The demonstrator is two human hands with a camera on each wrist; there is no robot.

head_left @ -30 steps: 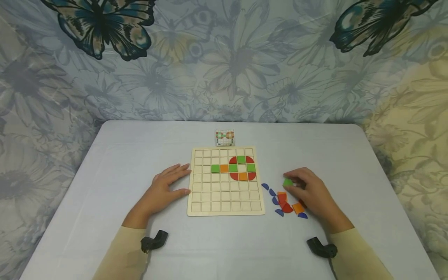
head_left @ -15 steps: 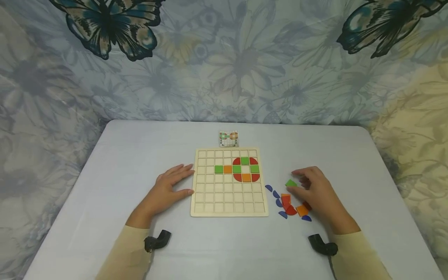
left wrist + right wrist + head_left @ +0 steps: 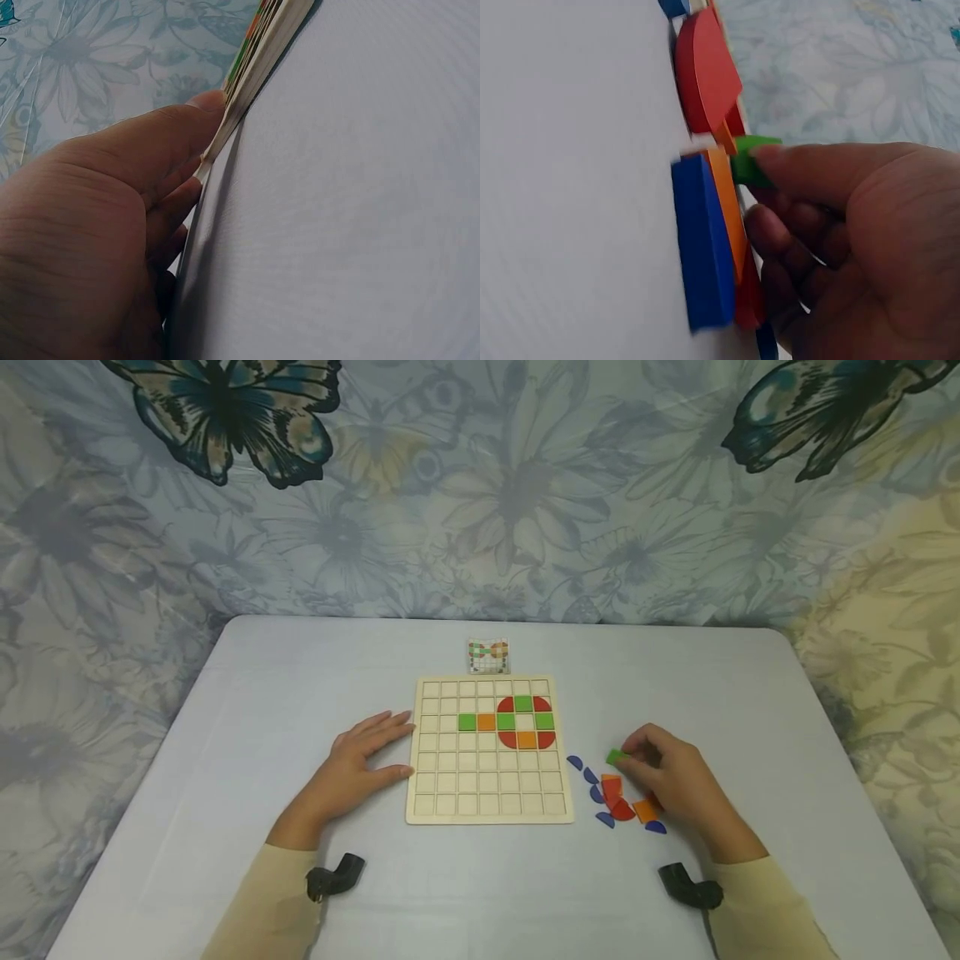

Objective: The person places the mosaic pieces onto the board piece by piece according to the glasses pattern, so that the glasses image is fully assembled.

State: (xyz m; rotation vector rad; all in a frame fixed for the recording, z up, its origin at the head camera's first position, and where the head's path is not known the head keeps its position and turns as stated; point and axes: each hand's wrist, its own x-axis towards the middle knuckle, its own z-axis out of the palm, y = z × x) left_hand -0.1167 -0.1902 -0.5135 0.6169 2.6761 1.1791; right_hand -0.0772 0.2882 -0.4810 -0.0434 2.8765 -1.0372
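A square wooden grid board (image 3: 450,783) lies flat on the table, with red quarter-round, green and orange square tiles in its upper right cells. My left hand (image 3: 347,770) rests beside it, fingers straight, fingertips and thumb touching the left edge; the left wrist view shows the thumb against the board's side (image 3: 259,71). To the right of the board, my right hand (image 3: 675,777) pinches a green tile (image 3: 615,757) between thumb and fingers. The right wrist view shows the green tile (image 3: 754,161) partly covered by the thumb. Its other fingers are curled below.
Loose blue pieces (image 3: 597,794), a red piece (image 3: 622,810), a red-orange tile (image 3: 611,786) and an orange tile (image 3: 644,812) lie between the board and my right hand. A small pattern card (image 3: 488,653) stands or lies behind the board. Patterned cloth (image 3: 517,527) hangs behind the table.
Half a second ago the right thumb and fingertips were spread around the green tile; now they have closed on it. The left hand keeps its place at the board.
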